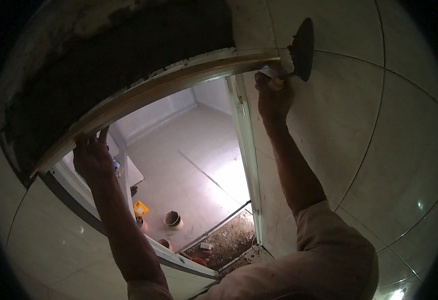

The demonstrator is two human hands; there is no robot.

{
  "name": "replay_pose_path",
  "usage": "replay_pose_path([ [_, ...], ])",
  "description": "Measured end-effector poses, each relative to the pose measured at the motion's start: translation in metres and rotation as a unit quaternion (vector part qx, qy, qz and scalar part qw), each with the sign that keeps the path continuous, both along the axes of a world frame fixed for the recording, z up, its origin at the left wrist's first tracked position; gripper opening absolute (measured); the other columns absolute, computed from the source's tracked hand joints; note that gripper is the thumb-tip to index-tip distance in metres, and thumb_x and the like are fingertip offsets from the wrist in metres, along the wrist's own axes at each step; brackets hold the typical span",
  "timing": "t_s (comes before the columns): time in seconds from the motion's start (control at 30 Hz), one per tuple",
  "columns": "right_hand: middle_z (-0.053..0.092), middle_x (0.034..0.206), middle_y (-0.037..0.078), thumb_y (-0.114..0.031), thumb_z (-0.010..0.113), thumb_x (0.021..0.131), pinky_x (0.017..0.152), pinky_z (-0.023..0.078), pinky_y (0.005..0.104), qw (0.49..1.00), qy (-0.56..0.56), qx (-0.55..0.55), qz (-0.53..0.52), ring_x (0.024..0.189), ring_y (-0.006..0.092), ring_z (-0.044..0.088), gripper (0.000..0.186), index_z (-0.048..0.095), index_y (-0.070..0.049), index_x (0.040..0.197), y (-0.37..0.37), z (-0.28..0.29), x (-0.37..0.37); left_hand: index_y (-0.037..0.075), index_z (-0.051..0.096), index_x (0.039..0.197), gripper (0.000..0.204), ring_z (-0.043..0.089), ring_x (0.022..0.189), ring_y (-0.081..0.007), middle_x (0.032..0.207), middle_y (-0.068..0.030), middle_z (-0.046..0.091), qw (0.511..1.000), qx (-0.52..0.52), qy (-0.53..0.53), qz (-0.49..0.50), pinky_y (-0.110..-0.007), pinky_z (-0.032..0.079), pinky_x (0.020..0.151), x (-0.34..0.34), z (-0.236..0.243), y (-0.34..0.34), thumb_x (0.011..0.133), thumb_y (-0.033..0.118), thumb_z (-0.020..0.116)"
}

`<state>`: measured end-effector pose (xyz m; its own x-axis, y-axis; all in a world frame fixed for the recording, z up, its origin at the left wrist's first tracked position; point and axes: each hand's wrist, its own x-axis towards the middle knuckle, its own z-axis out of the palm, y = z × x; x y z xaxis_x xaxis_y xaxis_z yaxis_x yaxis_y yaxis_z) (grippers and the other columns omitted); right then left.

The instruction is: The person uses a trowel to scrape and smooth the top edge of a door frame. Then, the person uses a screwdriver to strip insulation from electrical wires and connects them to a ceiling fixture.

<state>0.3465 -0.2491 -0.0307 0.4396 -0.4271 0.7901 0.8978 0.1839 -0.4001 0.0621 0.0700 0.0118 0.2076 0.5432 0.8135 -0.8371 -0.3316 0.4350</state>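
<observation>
A long wooden strip [171, 81] runs along the top of a doorway, under a dark band of wet-looking mortar [134, 47] on the wall. My left hand [94, 157] is raised to the strip's left part, fingers and thumb closed against its lower edge; some fingertips are hidden. By the strip's right end, my right hand [275, 100] is closed round the handle of a trowel [304, 50]. The trowel's rounded blade stands up beside the tiled wall, with bits of mortar on its edge. Whether this hand also touches the strip, I cannot tell.
Large pale tiles [349, 115] surround the opening. A light door frame [244, 125] bounds its right side. Through it show a pale floor [179, 155], a bucket [173, 220], a yellow object [140, 208] and, at the threshold, rough rubble [229, 237] with a small block [206, 246].
</observation>
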Motion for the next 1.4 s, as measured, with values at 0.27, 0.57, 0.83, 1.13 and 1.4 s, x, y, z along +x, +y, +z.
replay_pose_path([
  [0.27,0.063,0.117,0.013,0.0,0.072,0.084,0.073,0.057,0.0287,0.99,-0.097,-0.027,-0.098,0.092,0.0176,0.067,0.044,0.056,0.001,0.125,0.038,-0.008,0.037,-0.004,0.042,0.135,0.04,0.052,0.127,-0.0393,0.128,-0.0244,0.053,0.989,-0.106,-0.073,-0.073,-0.061,0.047,0.105,-0.004,-0.001,-0.002,0.105,0.023,0.042],
  [0.57,0.071,0.109,0.013,-0.022,0.073,0.089,0.072,0.06,0.033,0.988,0.06,-0.089,-0.107,0.09,0.0179,0.071,0.031,0.067,-0.001,0.11,0.014,-0.004,0.045,0.002,0.042,0.13,0.032,0.062,0.114,-0.0346,0.12,-0.0197,0.058,0.982,0.061,-0.133,-0.118,-0.062,0.058,0.091,0.001,0.056,-0.053,0.1,0.008,0.05],
  [0.83,0.067,0.124,0.003,-0.014,0.079,0.085,0.091,0.053,0.0321,0.996,-0.029,-0.061,-0.064,0.106,0.0154,0.065,0.045,0.063,-0.01,0.127,0.056,-0.025,0.06,-0.006,0.061,0.116,0.024,0.063,0.108,-0.0349,0.117,-0.0202,0.063,0.992,0.116,-0.043,-0.039,-0.054,0.051,0.104,-0.053,-0.01,-0.04,0.098,0.004,0.049],
  [1.13,0.053,0.138,0.018,0.009,0.065,0.084,0.103,0.052,0.0425,0.964,-0.121,0.073,0.225,0.13,0.0326,0.052,0.053,0.051,-0.002,0.134,0.074,-0.004,0.004,-0.002,0.039,0.142,0.046,0.048,0.133,-0.035,0.143,-0.0224,0.044,0.968,0.192,0.039,0.157,-0.047,0.045,0.112,-0.038,-0.041,-0.021,0.098,-0.004,0.051],
  [1.4,0.05,0.142,0.016,0.012,0.062,0.085,0.109,0.047,0.0454,0.959,-0.176,0.056,0.216,0.132,0.0312,0.05,0.051,0.052,-0.001,0.133,0.08,0.0,0.028,-0.001,0.04,0.142,0.046,0.042,0.137,-0.0406,0.145,-0.0275,0.042,0.994,-0.056,-0.069,-0.068,-0.052,0.041,0.115,-0.017,-0.019,-0.03,0.102,0.02,0.052],
])
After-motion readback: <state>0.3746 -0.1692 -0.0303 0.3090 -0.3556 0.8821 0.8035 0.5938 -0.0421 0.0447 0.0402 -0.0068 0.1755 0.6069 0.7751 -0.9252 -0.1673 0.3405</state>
